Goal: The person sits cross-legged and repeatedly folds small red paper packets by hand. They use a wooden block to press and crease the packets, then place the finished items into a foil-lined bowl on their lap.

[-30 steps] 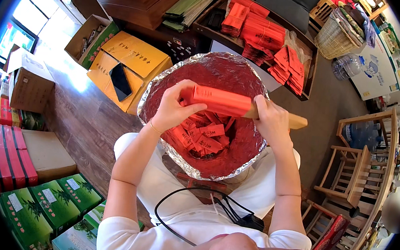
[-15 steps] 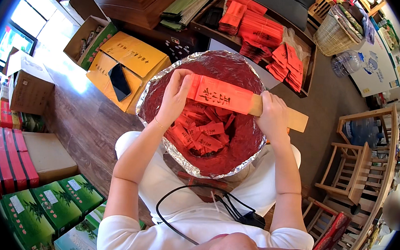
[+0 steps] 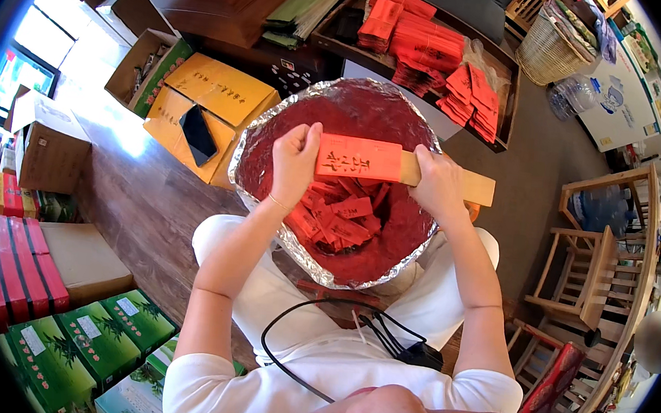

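Observation:
My left hand (image 3: pixel 295 161) is closed on the left end of a flat red paper packet (image 3: pixel 359 159) with dark writing. Out of the packet's right end comes a flat strip of pale wood (image 3: pixel 476 188). Around that strip my right hand (image 3: pixel 439 182) is closed, with the strip's far end sticking out past it. Both hands hold the packet level over a large foil-rimmed basin (image 3: pixel 391 277) lined in dark red. Many small folded red packets (image 3: pixel 339 221) lie heaped inside, partly hidden by the held one.
A dark tray (image 3: pixel 504 135) of red packets stands beyond the basin. To the left, a black phone (image 3: pixel 198 135) rests on a yellow box (image 3: pixel 177 128). Green boxes (image 3: pixel 99 336) are stacked at lower left, and wooden racks (image 3: pixel 573 276) stand to the right. A black cable (image 3: pixel 279 319) crosses my lap.
The wooden strip and my right hand have shifted slightly left. My left hand has turned into a tighter fist at the packet's end, and the packet sits more level.

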Demonstrator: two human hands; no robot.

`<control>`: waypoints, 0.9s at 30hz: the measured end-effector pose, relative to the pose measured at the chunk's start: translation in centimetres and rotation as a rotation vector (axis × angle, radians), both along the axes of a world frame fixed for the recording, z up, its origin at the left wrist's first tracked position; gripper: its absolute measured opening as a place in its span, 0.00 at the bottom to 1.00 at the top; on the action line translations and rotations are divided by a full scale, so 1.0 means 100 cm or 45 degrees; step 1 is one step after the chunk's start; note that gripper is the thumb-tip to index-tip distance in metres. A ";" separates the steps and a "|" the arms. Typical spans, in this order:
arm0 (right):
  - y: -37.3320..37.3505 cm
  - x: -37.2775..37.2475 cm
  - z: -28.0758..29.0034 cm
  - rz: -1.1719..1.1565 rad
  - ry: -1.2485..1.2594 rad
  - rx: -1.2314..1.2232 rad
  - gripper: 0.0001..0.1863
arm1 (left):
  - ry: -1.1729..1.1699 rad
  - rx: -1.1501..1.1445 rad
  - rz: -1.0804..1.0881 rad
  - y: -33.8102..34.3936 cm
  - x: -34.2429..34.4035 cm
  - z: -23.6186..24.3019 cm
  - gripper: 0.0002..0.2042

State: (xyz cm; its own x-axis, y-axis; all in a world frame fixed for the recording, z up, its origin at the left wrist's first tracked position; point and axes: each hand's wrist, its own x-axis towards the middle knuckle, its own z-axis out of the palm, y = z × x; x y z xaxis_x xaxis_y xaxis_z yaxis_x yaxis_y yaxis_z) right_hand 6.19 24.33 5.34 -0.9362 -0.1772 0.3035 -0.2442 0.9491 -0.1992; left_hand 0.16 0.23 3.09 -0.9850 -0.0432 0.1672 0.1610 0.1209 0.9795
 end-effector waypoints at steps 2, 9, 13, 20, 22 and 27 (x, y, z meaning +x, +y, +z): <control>-0.001 0.001 0.002 0.019 -0.030 0.023 0.19 | -0.069 0.016 -0.036 -0.009 -0.007 -0.009 0.21; 0.001 0.000 0.001 0.056 0.006 0.015 0.19 | -0.092 -0.055 -0.011 -0.011 -0.006 -0.012 0.21; 0.002 -0.006 0.003 0.032 -0.007 -0.014 0.19 | -0.139 0.007 -0.018 -0.009 -0.001 -0.008 0.21; 0.002 -0.001 0.007 0.078 0.019 0.085 0.20 | -0.098 0.019 -0.048 -0.013 -0.003 -0.022 0.20; 0.000 0.001 0.009 0.100 0.017 0.108 0.20 | -0.006 0.022 -0.101 -0.018 -0.006 -0.026 0.18; 0.003 -0.001 0.003 0.083 0.011 0.092 0.19 | -0.229 0.140 -0.092 -0.015 -0.005 -0.021 0.18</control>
